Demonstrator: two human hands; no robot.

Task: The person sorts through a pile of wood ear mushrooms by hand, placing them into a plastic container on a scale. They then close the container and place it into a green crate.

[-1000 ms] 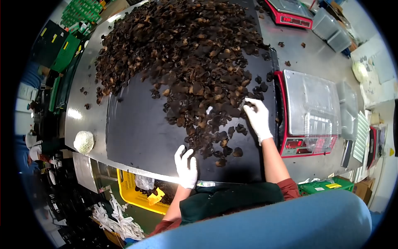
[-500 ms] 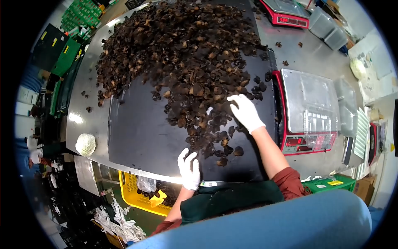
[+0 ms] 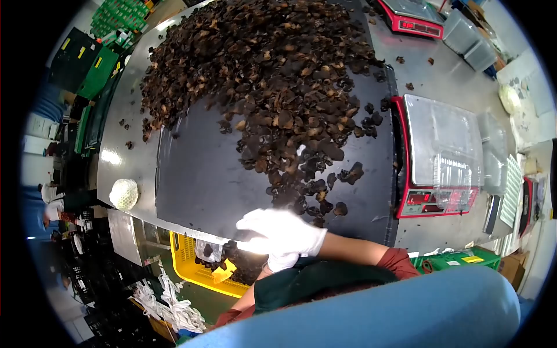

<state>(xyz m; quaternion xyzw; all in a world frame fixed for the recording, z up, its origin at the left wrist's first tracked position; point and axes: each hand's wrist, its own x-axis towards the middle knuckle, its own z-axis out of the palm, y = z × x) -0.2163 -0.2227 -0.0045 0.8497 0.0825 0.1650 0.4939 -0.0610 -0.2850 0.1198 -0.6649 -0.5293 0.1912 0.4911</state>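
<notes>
Dark brown, ruffled pieces that look like wood ear mushrooms (image 3: pixel 272 75) are heaped on a black mat (image 3: pixel 197 168). My right hand (image 3: pixel 284 232), in a white glove, reaches across my body at the table's front edge. Its fingers look stretched out and apart, though glare and blur soften them. A few dark pieces (image 3: pixel 231 247) show just past its fingertips, above the yellow crate (image 3: pixel 181 255). My gloved left hand (image 3: pixel 282 263) is beneath the right one, its fingers mostly hidden. Inside the crate are more dark pieces, a clear plastic bag (image 3: pixel 209 250) and a yellow scrap (image 3: pixel 224 271).
A red scale (image 3: pixel 441 145) with clear plastic containers on its pan stands at the right. Another red scale (image 3: pixel 415 26) sits farther back. A white foam net ball (image 3: pixel 123 194) lies on the metal table at the left. A green crate (image 3: pixel 458 260) is low at the right.
My right hand has swung from the heap's right side leftward to the front edge, over my left hand. Some pieces near the heap's lower end have shifted. Dark pieces now show above the crate.
</notes>
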